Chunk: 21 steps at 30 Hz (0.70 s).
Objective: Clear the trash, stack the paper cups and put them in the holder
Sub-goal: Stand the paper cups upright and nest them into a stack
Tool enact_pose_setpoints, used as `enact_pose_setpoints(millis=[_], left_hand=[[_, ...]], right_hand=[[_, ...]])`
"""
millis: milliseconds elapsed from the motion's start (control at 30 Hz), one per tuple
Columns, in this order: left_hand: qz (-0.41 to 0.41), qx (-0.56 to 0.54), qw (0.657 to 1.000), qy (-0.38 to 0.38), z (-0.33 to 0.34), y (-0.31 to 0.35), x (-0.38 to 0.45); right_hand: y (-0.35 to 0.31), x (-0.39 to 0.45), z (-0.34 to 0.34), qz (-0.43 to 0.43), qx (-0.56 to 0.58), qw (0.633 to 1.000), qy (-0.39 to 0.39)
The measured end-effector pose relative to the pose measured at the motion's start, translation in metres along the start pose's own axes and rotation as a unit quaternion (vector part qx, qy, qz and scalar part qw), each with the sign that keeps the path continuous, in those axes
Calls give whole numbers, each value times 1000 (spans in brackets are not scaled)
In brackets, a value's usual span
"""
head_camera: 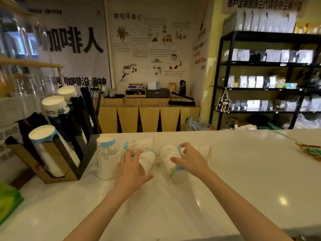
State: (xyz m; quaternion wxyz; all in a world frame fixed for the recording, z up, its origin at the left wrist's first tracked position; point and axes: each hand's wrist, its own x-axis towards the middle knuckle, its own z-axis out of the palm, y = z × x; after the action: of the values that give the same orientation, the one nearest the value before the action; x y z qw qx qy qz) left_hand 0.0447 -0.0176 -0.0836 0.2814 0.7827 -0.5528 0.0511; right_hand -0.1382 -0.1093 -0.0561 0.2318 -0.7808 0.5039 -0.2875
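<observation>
Stacking step. Left hand [130, 168] rests spread over a tipped paper cup [149, 158], grip loose. Right hand [190, 160] grasps another lying cup [171, 160]. Upright stack [106, 156] at 9 o'clock; holder [57, 152] beyond. Next: nest the loose cups, rims aligned.

Warm, dimmish indoor light is falling from overhead, and small ceiling-lamp reflections are glinting on the glossy white counter [225, 171]. Soft shadows are pooling under the forearms. Motion blur is smearing the shelving [267, 70] and wall banners [69, 40], and wide-angle distortion is bending the edges.
</observation>
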Motion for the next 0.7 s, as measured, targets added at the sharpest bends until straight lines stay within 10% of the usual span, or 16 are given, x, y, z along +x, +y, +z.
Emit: enact_pose_setpoints(millis=[467, 700], left_hand=[[-54, -123, 991, 10, 21, -12, -2], [6, -181, 982, 49, -8, 2, 13]], right_hand=[[14, 36, 35, 93, -32, 993, -69], [-14, 47, -12, 56, 269, 961, -30]])
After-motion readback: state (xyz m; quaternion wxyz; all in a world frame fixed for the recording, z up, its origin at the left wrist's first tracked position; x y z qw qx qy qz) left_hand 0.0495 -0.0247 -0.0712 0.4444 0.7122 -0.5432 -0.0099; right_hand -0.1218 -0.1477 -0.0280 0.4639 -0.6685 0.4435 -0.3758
